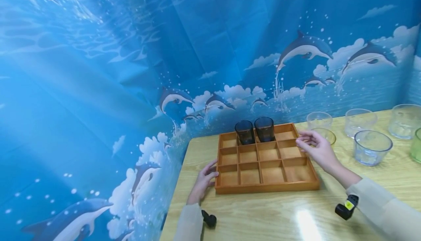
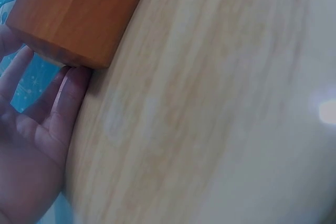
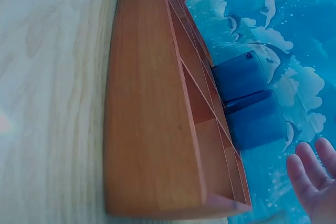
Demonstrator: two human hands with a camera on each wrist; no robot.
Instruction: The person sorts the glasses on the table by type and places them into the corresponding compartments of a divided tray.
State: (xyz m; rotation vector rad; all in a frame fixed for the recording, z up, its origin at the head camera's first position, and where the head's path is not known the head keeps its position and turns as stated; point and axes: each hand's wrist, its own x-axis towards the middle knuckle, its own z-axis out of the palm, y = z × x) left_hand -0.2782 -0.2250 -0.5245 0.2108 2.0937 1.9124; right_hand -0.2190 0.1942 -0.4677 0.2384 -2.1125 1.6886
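Observation:
A wooden compartment tray (image 1: 267,188) lies on the table, divided into small square sections. Two dark tinted glasses (image 1: 244,133) stand side by side in its back row; they also show in the right wrist view as dark blue glasses (image 3: 256,121). At the tray's left side, my left hand (image 1: 201,182) rests its extended fingers against the wood, as the left wrist view shows too. My right hand (image 1: 317,149) is at the right rim with fingers loosely bent, holding nothing. Whether its fingertips touch the rim I cannot tell.
Right of the tray stand a yellowish glass (image 1: 330,138), a bluish glass (image 1: 372,149), a green glass (image 1: 416,149) and several clear glasses (image 1: 360,124). Behind the wood-grain table (image 1: 256,215) hangs a blue dolphin-print sheet (image 1: 213,51).

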